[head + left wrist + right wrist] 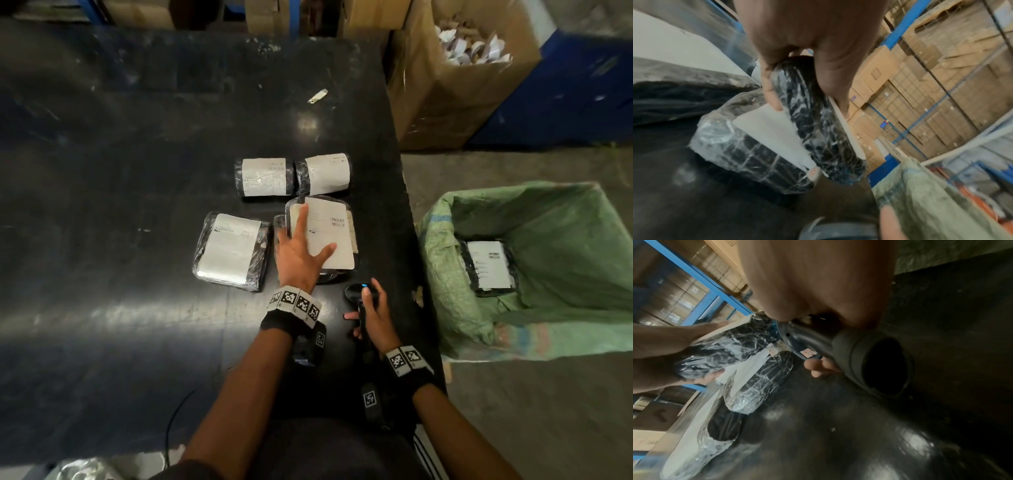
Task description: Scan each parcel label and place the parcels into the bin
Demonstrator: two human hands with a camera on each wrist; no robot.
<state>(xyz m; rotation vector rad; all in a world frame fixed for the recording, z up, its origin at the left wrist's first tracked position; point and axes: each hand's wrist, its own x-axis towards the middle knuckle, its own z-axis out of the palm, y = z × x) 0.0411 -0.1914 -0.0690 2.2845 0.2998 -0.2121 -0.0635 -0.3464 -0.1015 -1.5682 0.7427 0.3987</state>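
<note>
Fingers of the left hand (298, 248) clamp the top parcel (329, 236) – thumb on its label. Right hand (375, 315) grips the scanner (356, 291); only the left wrist view shows fingers beneath the parcel.

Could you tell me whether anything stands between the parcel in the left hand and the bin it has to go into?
Nothing visible does. The left hand holds the parcel near the table's right edge, and the green-lined bin sits open on the floor just past that edge. The right hand with the scanner is nearer the person, off that path.

You're seeing white labels (326, 236) with barcodes on the parcels (230, 251), but the print is blurring out; nothing is reading legibly in any view.
</note>
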